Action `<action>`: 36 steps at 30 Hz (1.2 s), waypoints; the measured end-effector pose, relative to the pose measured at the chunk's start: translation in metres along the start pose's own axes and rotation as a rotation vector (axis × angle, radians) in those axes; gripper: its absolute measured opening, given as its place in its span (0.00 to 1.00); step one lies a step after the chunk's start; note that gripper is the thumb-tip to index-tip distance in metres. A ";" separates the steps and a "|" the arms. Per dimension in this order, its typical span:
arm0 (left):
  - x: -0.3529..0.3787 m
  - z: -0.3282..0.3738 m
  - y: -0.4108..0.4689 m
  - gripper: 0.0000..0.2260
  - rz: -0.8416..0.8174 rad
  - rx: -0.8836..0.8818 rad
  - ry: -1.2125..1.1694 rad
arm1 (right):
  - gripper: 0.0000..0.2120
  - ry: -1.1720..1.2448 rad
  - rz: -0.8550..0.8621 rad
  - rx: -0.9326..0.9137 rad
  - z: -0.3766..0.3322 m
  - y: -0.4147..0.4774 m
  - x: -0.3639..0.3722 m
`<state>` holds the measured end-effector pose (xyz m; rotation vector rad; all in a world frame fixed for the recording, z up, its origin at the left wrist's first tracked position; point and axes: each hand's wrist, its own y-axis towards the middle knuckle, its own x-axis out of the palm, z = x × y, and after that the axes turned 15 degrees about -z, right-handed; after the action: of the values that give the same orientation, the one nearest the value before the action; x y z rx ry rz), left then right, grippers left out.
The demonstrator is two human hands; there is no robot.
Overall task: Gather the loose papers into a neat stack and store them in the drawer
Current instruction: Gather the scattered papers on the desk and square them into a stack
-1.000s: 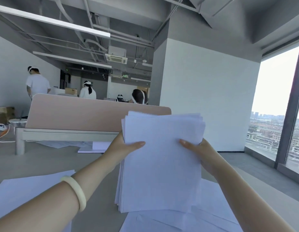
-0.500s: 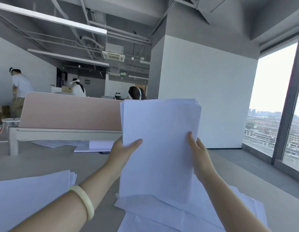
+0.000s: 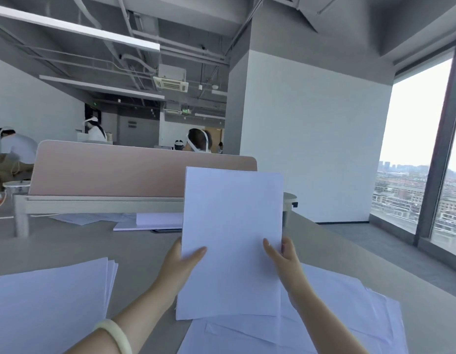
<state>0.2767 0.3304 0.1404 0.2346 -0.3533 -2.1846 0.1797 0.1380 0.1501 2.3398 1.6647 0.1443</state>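
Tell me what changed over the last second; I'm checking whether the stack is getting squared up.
The stack came down until its bottom edge met the loose sheets on the desk, and its ragged top edges evened out. The right hand slid lower down its side. Both it and the left hand kept their grip; the pile at left stayed put.

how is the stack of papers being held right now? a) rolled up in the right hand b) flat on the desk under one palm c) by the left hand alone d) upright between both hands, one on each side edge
d: the stack of papers stands upright, left hand and right hand gripping opposite side edges.
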 end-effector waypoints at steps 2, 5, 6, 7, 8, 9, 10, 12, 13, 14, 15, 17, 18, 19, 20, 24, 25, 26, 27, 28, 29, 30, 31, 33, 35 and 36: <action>0.003 -0.006 -0.001 0.12 0.011 -0.008 0.021 | 0.06 -0.006 0.016 0.030 0.008 0.000 0.004; 0.003 -0.005 0.003 0.10 0.039 -0.047 0.067 | 0.08 -0.027 0.106 0.030 0.011 0.006 0.009; 0.000 -0.004 0.004 0.11 0.040 -0.053 0.094 | 0.09 -0.053 0.130 0.028 0.012 0.009 0.009; -0.004 0.000 0.005 0.11 0.039 -0.052 0.116 | 0.09 -0.084 0.140 0.025 0.010 0.011 0.012; -0.011 0.005 0.004 0.11 0.042 -0.050 0.136 | 0.08 -0.100 0.133 0.021 0.009 0.014 0.016; -0.021 0.011 0.003 0.11 0.054 -0.060 0.162 | 0.08 -0.105 0.120 0.015 0.008 0.017 0.022; -0.034 0.019 0.001 0.10 0.078 -0.076 0.193 | 0.08 -0.095 0.097 0.012 0.006 0.021 0.030; -0.063 0.033 -0.006 0.10 0.145 -0.122 0.249 | 0.09 -0.070 0.029 0.004 -0.001 0.028 0.054; -0.080 0.039 -0.012 0.11 0.181 -0.144 0.268 | 0.09 -0.059 -0.030 0.017 -0.003 0.032 0.070; -0.097 0.042 -0.020 0.11 0.216 -0.169 0.277 | 0.06 -0.049 -0.096 0.043 -0.002 0.038 0.087; -0.114 0.044 -0.029 0.11 0.249 -0.202 0.277 | 0.07 -0.045 -0.153 0.074 0.002 0.043 0.105; -0.146 0.042 -0.049 0.12 0.305 -0.280 0.288 | 0.11 -0.050 -0.244 0.141 0.015 0.049 0.143; -0.162 0.040 -0.060 0.12 0.334 -0.321 0.307 | 0.10 -0.052 -0.274 0.165 0.021 0.051 0.161; -0.177 0.039 -0.070 0.12 0.366 -0.359 0.325 | 0.09 -0.044 -0.308 0.183 0.025 0.051 0.178; -0.191 0.037 -0.080 0.12 0.402 -0.397 0.336 | 0.10 -0.031 -0.331 0.198 0.027 0.051 0.196; -0.234 0.026 -0.111 0.12 0.525 -0.498 0.369 | 0.10 0.003 -0.429 0.213 0.024 0.049 0.243; -0.239 0.023 -0.117 0.12 0.542 -0.510 0.367 | 0.11 -0.013 -0.457 0.222 0.024 0.048 0.251; -0.244 0.019 -0.122 0.11 0.557 -0.518 0.370 | 0.12 -0.033 -0.480 0.233 0.025 0.048 0.258; -0.247 0.014 -0.126 0.10 0.575 -0.525 0.376 | 0.13 -0.054 -0.500 0.243 0.027 0.047 0.263; -0.248 0.010 -0.130 0.08 0.593 -0.534 0.393 | 0.14 -0.077 -0.512 0.251 0.029 0.046 0.267; -0.250 0.007 -0.134 0.07 0.607 -0.558 0.432 | 0.15 -0.106 -0.518 0.259 0.034 0.046 0.270; -0.251 0.004 -0.138 0.07 0.603 -0.594 0.493 | 0.16 -0.136 -0.521 0.263 0.037 0.045 0.273; -0.254 0.002 -0.140 0.10 0.583 -0.633 0.560 | 0.16 -0.166 -0.527 0.261 0.040 0.043 0.275; -0.261 -0.001 -0.142 0.21 0.555 -0.730 0.730 | 0.19 -0.228 -0.533 0.240 0.042 0.043 0.275; -0.260 0.003 -0.138 0.27 0.571 -0.775 0.896 | 0.22 -0.289 -0.505 0.203 0.037 0.048 0.267; -0.254 0.007 -0.132 0.28 0.566 -0.737 0.927 | 0.22 -0.305 -0.478 0.175 0.034 0.053 0.260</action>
<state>0.3249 0.6111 0.1131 0.5965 0.7970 -1.3247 0.3232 0.3607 0.1135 1.8766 2.0709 -0.4430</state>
